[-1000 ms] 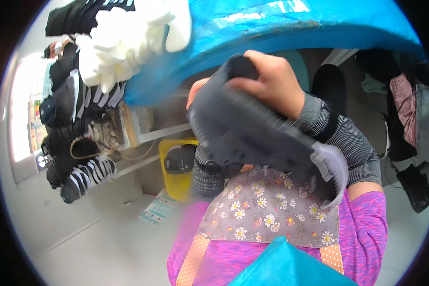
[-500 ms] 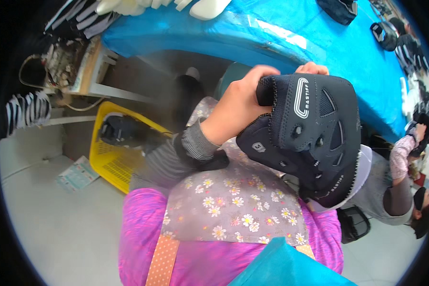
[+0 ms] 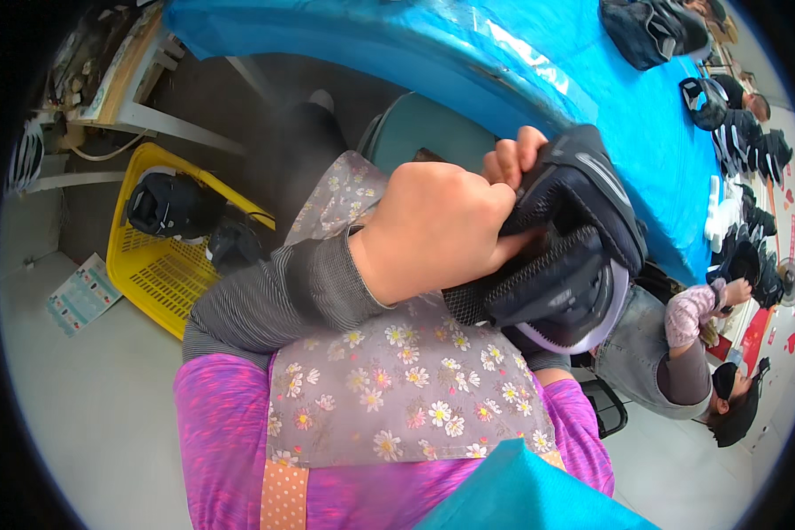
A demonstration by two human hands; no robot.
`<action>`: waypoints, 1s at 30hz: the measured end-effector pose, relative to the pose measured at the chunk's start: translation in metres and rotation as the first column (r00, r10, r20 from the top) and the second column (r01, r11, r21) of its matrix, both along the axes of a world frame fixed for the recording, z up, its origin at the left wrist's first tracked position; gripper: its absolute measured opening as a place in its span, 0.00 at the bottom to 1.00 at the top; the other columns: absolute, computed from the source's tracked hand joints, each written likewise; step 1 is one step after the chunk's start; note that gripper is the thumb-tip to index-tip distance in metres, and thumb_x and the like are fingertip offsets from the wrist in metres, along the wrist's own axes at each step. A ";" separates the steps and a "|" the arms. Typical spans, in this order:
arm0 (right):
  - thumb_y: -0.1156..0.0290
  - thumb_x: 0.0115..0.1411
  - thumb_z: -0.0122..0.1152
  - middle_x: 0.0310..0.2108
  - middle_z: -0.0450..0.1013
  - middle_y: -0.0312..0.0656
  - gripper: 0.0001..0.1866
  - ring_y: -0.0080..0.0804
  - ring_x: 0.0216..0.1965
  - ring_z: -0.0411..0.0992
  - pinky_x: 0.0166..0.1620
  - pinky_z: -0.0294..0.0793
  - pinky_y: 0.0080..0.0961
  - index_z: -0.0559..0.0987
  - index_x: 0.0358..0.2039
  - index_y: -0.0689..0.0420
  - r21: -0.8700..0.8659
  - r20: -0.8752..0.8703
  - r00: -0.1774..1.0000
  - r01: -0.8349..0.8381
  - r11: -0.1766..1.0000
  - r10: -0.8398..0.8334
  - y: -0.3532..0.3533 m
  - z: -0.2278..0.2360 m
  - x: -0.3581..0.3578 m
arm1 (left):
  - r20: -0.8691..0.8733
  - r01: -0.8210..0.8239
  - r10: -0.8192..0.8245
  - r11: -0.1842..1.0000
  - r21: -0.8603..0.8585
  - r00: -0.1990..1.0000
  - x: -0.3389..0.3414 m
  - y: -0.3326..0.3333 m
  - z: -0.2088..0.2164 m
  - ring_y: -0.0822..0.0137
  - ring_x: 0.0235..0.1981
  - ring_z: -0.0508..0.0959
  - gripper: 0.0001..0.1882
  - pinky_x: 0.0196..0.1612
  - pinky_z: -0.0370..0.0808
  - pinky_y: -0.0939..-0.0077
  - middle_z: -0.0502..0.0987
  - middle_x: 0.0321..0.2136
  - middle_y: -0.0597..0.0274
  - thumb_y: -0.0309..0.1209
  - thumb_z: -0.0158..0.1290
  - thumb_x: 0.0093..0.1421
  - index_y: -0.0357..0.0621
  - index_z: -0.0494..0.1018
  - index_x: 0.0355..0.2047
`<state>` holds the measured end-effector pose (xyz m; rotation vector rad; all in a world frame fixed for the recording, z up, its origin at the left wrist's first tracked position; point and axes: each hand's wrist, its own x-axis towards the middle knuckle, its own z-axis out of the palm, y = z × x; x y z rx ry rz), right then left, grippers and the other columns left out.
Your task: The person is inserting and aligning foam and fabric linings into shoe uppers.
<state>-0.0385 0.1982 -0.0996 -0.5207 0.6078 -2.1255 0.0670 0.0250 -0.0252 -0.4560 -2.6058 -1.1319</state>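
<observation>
A black shoe upper [image 3: 574, 238] with a zigzag-stitched edge and a pale lining is held up in front of my chest, tilted so that its opening faces my left hand. My left hand [image 3: 442, 221] is closed at the opening, its thumb reaching inside by the collar. Behind it, the curled fingers of my right hand [image 3: 514, 157] grip the far edge of the upper. The upper hides most of that hand and its forearm.
A table under blue sheeting [image 3: 397, 35] curves across the far side, with black shoe uppers [image 3: 649, 34] on it. A yellow basket [image 3: 163, 274] holding black pieces stands on the floor at left. Another person [image 3: 662, 353] works at right beside more shoe parts.
The upper has turned from its broad outer side to show its opening and stitched edge. My left hand has shifted nearer, its thumb now inside. The view has swung slightly to the right.
</observation>
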 end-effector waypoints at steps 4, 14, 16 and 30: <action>0.60 0.61 0.66 0.29 0.72 0.44 0.15 0.36 0.29 0.70 0.35 0.72 0.27 0.73 0.35 0.57 -0.057 -0.070 0.997 0.020 0.998 -0.024 -0.001 0.017 0.001 | -0.158 0.206 -0.202 0.978 0.014 0.967 -0.006 -0.011 0.004 0.54 0.21 0.77 0.16 0.26 0.73 0.62 0.72 0.16 0.56 0.41 0.66 0.49 0.42 0.75 0.21; 0.62 0.60 0.67 0.30 0.71 0.45 0.15 0.35 0.29 0.70 0.35 0.72 0.27 0.73 0.36 0.58 0.096 -0.199 0.980 0.021 0.995 -0.001 -0.006 0.017 0.005 | -0.006 0.215 -0.218 0.958 0.191 0.976 -0.007 -0.020 -0.028 0.49 0.24 0.76 0.15 0.29 0.73 0.60 0.75 0.20 0.53 0.38 0.65 0.53 0.41 0.74 0.24; 0.62 0.60 0.67 0.30 0.71 0.44 0.15 0.35 0.29 0.70 0.34 0.72 0.26 0.73 0.36 0.58 0.137 -0.324 0.937 0.185 0.973 -0.133 0.010 0.019 -0.002 | 0.010 -0.010 0.009 0.995 0.097 1.000 -0.016 -0.020 -0.011 0.51 0.24 0.77 0.12 0.27 0.73 0.63 0.75 0.20 0.53 0.35 0.65 0.49 0.42 0.75 0.26; 0.63 0.60 0.67 0.30 0.71 0.44 0.15 0.32 0.29 0.69 0.34 0.71 0.25 0.72 0.38 0.59 0.140 -0.336 0.942 0.083 0.987 -0.031 0.004 0.027 0.015 | -0.164 -0.056 0.120 0.936 0.348 0.979 -0.014 -0.012 -0.010 0.52 0.19 0.74 0.10 0.22 0.69 0.64 0.72 0.16 0.53 0.33 0.62 0.49 0.41 0.74 0.22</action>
